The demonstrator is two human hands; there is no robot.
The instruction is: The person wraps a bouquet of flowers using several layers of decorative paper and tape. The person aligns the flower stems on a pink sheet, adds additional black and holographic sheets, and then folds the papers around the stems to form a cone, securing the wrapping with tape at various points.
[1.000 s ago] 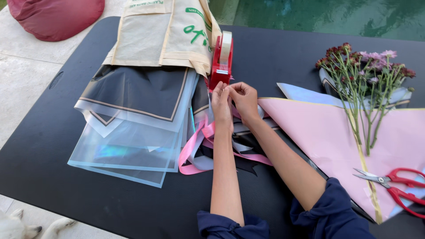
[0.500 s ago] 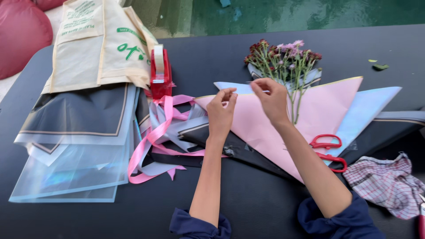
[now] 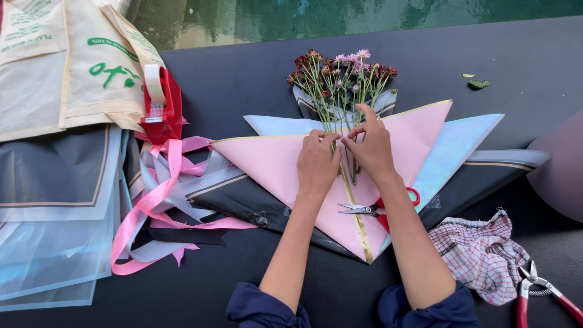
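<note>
**Both hands on the flower stems over the pink wrap**

We see the left hand (image 3: 317, 159) lying palm down on the pink wrapping sheet (image 3: 273, 164), its fingers held close together and its fingertips (image 3: 328, 138) touching the green stems of the small bunch of flowers (image 3: 340, 76). The right hand (image 3: 371, 147) lies just beside it, thumb and bent fingers gathered at the same stems and the forefinger stretched out toward the blooms; we cannot tell whether anything is pinched between them. The two hands meet at the fingertips, right over the gold-edged fold of the sheet.

The flowers lie on the sheet with their dark red and pink heads beyond the fingertips and their stems running back under the hands. Under the pink sheet lie a pale blue sheet (image 3: 452, 152) and a dark one (image 3: 243, 197). Below the right wrist we see red-handled scissors (image 3: 370, 209) on the wrap. Well off to the left of the left hand lie pink and grey ribbons (image 3: 164, 194) and a red tape dispenser (image 3: 161, 103). Near the right forearm lie a checked cloth (image 3: 480, 252) and red-handled pruners (image 3: 540, 291), all on the black table (image 3: 243, 79).
</note>
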